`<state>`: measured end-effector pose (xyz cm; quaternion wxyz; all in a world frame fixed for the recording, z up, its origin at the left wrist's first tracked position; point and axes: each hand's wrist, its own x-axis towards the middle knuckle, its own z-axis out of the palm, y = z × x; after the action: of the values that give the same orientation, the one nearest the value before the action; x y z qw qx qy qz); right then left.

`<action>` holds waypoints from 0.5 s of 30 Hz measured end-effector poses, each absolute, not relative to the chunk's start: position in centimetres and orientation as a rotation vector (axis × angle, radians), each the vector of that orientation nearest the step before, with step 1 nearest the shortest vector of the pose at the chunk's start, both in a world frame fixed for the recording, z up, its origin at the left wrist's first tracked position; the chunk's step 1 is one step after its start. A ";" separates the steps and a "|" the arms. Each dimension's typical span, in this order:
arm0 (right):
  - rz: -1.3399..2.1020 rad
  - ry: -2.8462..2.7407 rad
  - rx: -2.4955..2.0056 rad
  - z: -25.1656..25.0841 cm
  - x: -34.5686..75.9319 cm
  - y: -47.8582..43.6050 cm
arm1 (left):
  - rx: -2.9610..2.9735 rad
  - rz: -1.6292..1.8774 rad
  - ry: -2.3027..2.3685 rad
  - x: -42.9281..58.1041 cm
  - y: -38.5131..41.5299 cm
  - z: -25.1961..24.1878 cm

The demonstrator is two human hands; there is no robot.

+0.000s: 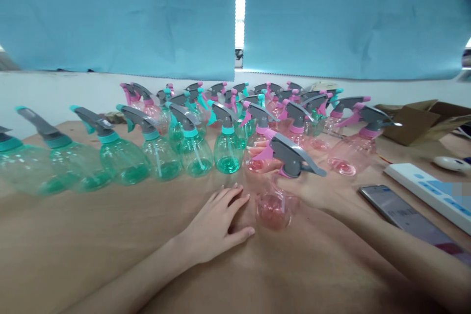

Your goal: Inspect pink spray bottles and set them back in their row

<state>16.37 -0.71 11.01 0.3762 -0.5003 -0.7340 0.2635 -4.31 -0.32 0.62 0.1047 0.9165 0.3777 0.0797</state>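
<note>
The spray bottles (272,211) look smooth, glossy plastic.

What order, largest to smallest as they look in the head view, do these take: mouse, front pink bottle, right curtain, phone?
1. Right curtain
2. Front pink bottle and phone: too alike to rank
3. Mouse

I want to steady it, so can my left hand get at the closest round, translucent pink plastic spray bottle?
Probably yes: the left hand lies open on the light brown tabletop, just left of that pink spray bottle, with nothing visible between them. The right hand is behind it.
</note>
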 end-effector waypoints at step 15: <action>0.550 -1.806 -1.527 10.3 16.5 -0.8 | 2.698 0.253 1.110 -4.3 -0.3 0.6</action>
<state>16.54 -0.77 10.29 0.3492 -0.5892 -0.6971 0.2122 -4.29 -0.33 0.61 0.1064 0.9161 0.3768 0.0861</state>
